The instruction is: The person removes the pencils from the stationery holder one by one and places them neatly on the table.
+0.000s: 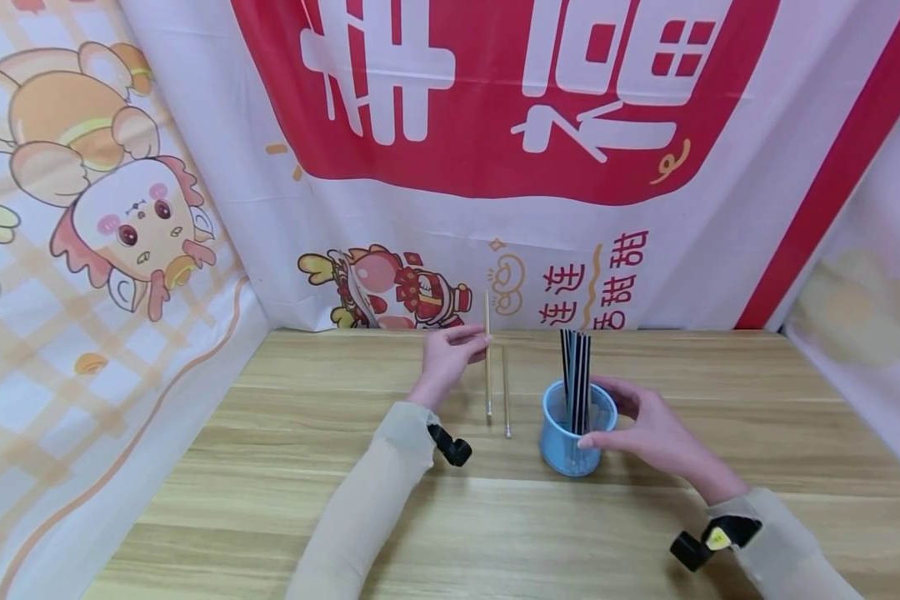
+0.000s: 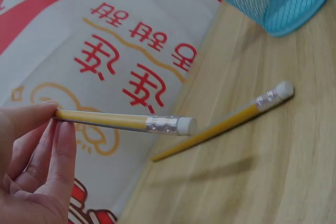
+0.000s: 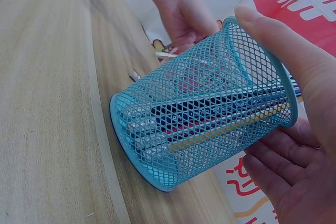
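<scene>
My left hand [image 1: 450, 357] pinches a yellow pencil [image 2: 107, 119] between thumb and fingertips, its white eraser end pointing away from the hand. Beside it, a second yellow pencil [image 2: 226, 124] lies on the wooden table, also with a white eraser in a silver ferrule. A light blue mesh pen cup [image 3: 199, 114] stands upright to the right of both. Several dark striped pencils [image 1: 576, 379] stick up out of the cup. The right hand [image 1: 648, 425] holds the cup from its right side, thumb at the rim and fingers round the far side.
The wooden table [image 1: 285, 500] ends at a white and red printed cloth [image 1: 390, 200] hanging behind it. Another printed cloth [image 1: 105, 400] hangs along the left side. A dark camera is strapped to each wrist.
</scene>
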A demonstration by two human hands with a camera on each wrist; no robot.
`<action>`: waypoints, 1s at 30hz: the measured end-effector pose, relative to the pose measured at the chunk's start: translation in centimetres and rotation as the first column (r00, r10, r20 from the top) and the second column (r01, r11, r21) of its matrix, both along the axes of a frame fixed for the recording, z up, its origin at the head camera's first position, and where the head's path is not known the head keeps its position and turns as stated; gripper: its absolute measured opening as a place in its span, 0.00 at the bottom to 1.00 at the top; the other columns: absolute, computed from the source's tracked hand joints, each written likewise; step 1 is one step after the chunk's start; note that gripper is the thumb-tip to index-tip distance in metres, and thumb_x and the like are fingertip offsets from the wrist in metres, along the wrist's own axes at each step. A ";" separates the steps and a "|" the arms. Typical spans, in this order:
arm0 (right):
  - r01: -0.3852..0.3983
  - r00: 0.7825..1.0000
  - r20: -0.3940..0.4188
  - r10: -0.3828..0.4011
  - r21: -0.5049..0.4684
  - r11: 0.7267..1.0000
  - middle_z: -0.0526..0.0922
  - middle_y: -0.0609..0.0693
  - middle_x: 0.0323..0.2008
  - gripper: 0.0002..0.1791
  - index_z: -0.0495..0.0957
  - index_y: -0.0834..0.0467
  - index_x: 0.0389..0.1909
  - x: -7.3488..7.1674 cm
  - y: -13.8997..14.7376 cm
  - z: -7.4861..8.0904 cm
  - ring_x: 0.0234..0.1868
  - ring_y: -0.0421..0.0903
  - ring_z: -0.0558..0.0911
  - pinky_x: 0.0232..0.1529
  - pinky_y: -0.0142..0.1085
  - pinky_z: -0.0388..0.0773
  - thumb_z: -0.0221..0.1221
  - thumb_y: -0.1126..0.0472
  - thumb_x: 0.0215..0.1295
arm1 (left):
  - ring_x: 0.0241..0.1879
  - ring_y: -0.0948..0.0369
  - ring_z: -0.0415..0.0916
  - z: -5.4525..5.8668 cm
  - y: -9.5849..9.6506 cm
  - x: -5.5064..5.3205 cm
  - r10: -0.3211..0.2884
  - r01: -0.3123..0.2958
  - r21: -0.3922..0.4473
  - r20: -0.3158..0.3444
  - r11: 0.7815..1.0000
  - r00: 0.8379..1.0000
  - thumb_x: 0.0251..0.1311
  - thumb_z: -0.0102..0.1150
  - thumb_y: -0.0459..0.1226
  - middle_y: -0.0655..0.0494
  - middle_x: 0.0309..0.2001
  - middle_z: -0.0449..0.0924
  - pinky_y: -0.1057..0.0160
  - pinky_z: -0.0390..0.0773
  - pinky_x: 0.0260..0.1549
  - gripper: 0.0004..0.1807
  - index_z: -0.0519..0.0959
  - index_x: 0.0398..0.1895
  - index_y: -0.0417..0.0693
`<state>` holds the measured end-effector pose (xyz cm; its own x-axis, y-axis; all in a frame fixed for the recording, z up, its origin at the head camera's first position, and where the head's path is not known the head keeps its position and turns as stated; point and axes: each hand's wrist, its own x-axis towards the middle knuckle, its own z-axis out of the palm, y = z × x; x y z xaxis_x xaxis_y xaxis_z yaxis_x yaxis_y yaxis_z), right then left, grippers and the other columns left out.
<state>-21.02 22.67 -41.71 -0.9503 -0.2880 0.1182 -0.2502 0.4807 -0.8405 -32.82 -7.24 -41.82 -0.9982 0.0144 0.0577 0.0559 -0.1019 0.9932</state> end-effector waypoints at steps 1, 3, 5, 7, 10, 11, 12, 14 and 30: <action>0.000 1.000 -0.001 0.000 0.001 1.000 0.71 0.62 0.69 0.49 0.65 0.64 0.73 0.0 0.0 0.0 0.67 0.61 0.72 0.66 0.57 0.70 0.77 0.50 0.55 | 0.50 0.41 0.83 -0.3 0.0 -0.2 -0.002 0.003 -0.005 0.020 1.000 1.000 0.60 0.70 0.27 0.44 0.41 0.87 0.61 0.86 0.42 0.15 0.84 0.51 0.36; 0.003 1.000 0.000 -0.003 0.003 1.000 0.71 0.62 0.69 0.50 0.65 0.63 0.73 -0.1 0.0 -0.1 0.66 0.61 0.73 0.66 0.56 0.70 0.78 0.50 0.54 | 0.50 0.40 0.82 -0.8 0.0 -0.5 -0.009 0.010 -0.021 0.050 1.000 0.999 0.61 0.69 0.26 0.43 0.41 0.87 0.60 0.86 0.43 0.16 0.84 0.52 0.36; 0.008 1.000 0.004 -0.008 0.008 1.000 0.71 0.61 0.69 0.50 0.65 0.63 0.73 -0.2 0.0 -0.1 0.67 0.61 0.73 0.66 0.56 0.70 0.78 0.49 0.54 | 0.49 0.42 0.83 -1.3 0.1 -0.7 -0.014 0.016 -0.043 0.067 0.999 0.998 0.60 0.69 0.26 0.43 0.41 0.87 0.60 0.86 0.43 0.16 0.84 0.52 0.36; 0.011 1.000 0.007 -0.011 0.010 1.000 0.71 0.61 0.69 0.50 0.65 0.62 0.73 -0.2 0.0 -0.2 0.67 0.61 0.73 0.66 0.56 0.70 0.78 0.49 0.54 | 0.46 0.45 0.85 -1.8 0.2 -0.9 -0.014 0.019 -0.071 0.073 0.997 0.997 0.59 0.70 0.25 0.43 0.42 0.87 0.60 0.86 0.42 0.17 0.84 0.52 0.36; 0.010 1.000 0.006 -0.010 0.013 1.000 0.71 0.61 0.69 0.50 0.65 0.62 0.73 -0.2 0.0 -0.2 0.66 0.61 0.72 0.66 0.57 0.70 0.77 0.48 0.54 | 0.39 0.52 0.87 -2.3 0.3 -1.0 -0.006 0.015 -0.130 0.072 0.991 0.997 0.58 0.71 0.25 0.44 0.42 0.87 0.60 0.87 0.41 0.17 0.84 0.52 0.36; 0.010 1.000 0.006 -0.010 0.012 1.000 0.71 0.61 0.69 0.50 0.65 0.62 0.73 -0.2 0.0 -0.2 0.66 0.61 0.72 0.66 0.57 0.70 0.78 0.49 0.54 | 0.37 0.54 0.87 -2.4 0.3 -1.0 -0.003 0.014 -0.151 0.074 0.988 0.997 0.58 0.71 0.26 0.44 0.41 0.88 0.60 0.87 0.41 0.17 0.84 0.52 0.36; 0.008 1.000 0.004 -0.008 0.012 1.000 0.71 0.61 0.69 0.50 0.65 0.62 0.73 -0.2 0.0 -0.2 0.66 0.61 0.73 0.65 0.57 0.70 0.77 0.49 0.54 | 0.36 0.56 0.87 -2.6 0.4 -1.0 0.002 0.011 -0.173 0.077 0.985 0.997 0.58 0.71 0.26 0.44 0.41 0.88 0.60 0.87 0.40 0.18 0.84 0.52 0.37; 0.008 1.000 0.004 -0.008 0.013 1.000 0.71 0.61 0.69 0.50 0.65 0.62 0.73 -0.3 0.0 -0.2 0.66 0.61 0.73 0.65 0.57 0.70 0.78 0.49 0.54 | 0.33 0.58 0.87 -2.8 0.5 -1.1 0.007 0.011 -0.203 0.089 0.979 0.996 0.57 0.72 0.26 0.45 0.40 0.88 0.59 0.87 0.40 0.18 0.84 0.52 0.36; 0.011 1.000 -0.004 -0.011 0.013 1.000 0.71 0.60 0.69 0.51 0.65 0.62 0.73 -0.3 0.0 -0.3 0.66 0.61 0.73 0.65 0.56 0.71 0.78 0.48 0.53 | 0.26 0.61 0.86 -4.2 1.3 -1.2 0.100 -0.039 -0.306 0.186 0.951 0.977 0.51 0.76 0.26 0.46 0.42 0.88 0.67 0.86 0.29 0.19 0.87 0.49 0.40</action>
